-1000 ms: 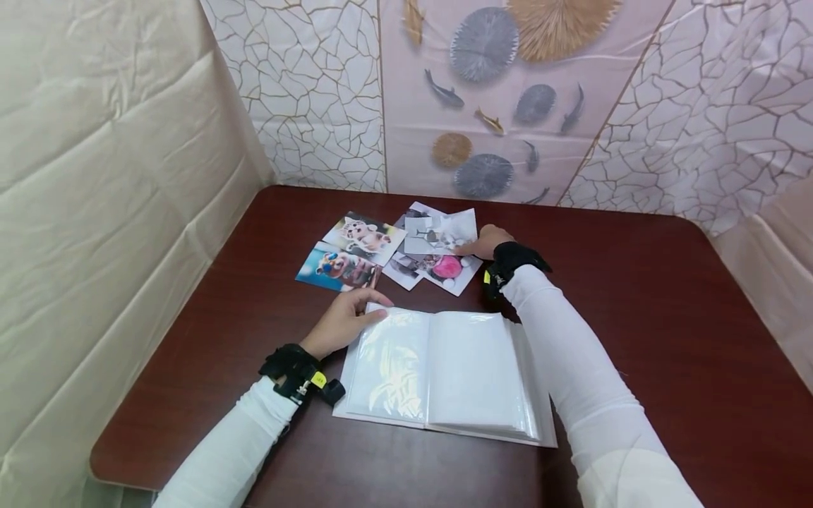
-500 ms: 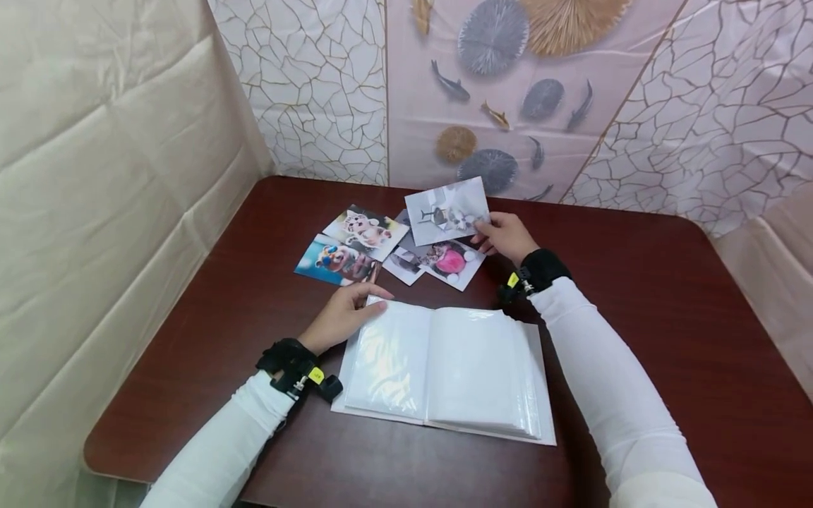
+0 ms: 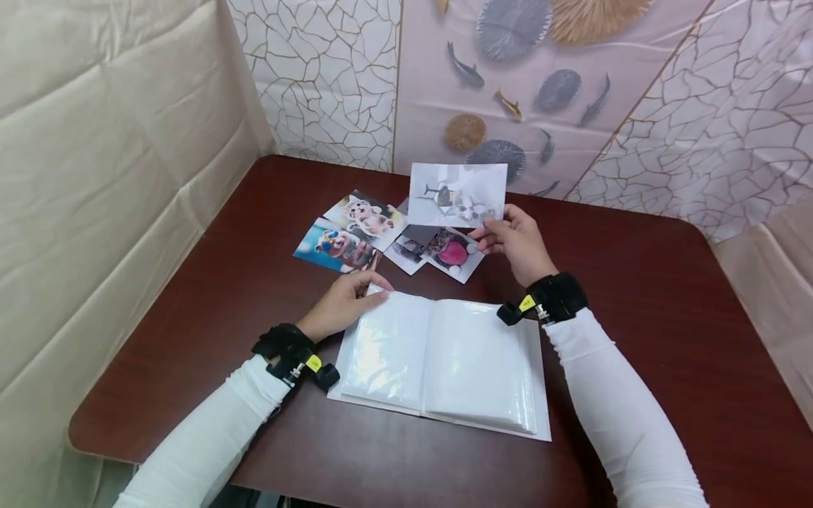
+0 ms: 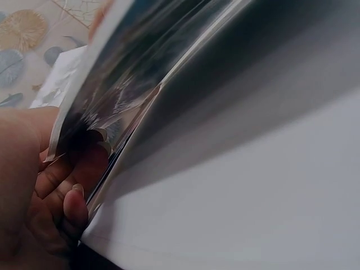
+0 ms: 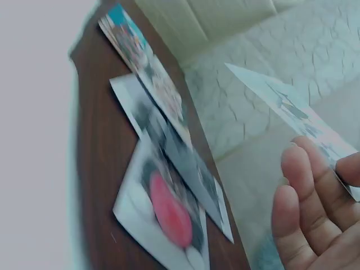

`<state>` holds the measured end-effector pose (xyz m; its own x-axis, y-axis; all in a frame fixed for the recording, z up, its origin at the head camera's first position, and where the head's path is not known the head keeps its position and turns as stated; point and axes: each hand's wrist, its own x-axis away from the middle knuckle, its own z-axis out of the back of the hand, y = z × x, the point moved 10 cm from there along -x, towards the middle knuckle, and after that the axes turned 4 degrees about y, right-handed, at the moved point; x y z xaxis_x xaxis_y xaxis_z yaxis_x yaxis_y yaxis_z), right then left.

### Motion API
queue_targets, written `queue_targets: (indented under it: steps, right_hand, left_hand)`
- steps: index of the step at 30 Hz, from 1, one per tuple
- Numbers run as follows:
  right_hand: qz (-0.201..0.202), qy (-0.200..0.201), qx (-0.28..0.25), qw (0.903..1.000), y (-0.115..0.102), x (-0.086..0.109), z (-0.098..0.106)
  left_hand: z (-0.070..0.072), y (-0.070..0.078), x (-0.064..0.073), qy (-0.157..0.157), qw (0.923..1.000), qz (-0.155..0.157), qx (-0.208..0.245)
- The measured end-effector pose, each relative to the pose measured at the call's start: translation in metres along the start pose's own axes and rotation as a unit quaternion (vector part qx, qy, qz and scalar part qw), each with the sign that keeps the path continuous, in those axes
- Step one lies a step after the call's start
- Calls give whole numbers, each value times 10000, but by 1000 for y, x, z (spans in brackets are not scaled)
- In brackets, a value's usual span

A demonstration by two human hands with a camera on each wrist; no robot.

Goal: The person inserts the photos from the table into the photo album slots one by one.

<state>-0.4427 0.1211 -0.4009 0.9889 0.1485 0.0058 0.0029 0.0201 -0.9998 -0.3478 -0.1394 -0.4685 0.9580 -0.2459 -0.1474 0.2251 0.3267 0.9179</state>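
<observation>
An open photo album (image 3: 479, 367) with clear pocket pages lies on the table. My left hand (image 3: 343, 305) grips its upper left corner, and the left wrist view shows the thumb on one side of the pocket pages (image 4: 129, 62) and the fingers behind them. Above the other photos, my right hand (image 3: 517, 243) pinches a pale photo (image 3: 456, 194) by its lower right corner, raised off the table. The right wrist view has this photo (image 5: 298, 109) nearly edge-on, between thumb and fingers.
Several loose photos lie beyond the album: a blue one (image 3: 333, 243), one of a white spotted cub (image 3: 365, 219), and one with a pink shape (image 3: 454, 254). The dark red table (image 3: 648, 282) meets patterned wall cloth (image 3: 317, 92) at the back.
My right hand has picked the pale photo up from the pile and brought it up and slightly right, turning it level. My left hand has stayed at the album's corner.
</observation>
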Motion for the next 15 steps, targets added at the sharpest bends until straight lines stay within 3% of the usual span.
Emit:
queue_targets:
  steps: [8, 15]
  right_hand:
    - [-61, -599, -20, 9982, 2, 23, -41]
    - [-162, -1031, 510, 9932, 6, 41, -73]
  left_hand:
    - [-3, 0, -1, -60, 10000, 17, 55]
    - [1, 3, -2, 124, 9998, 107, 146]
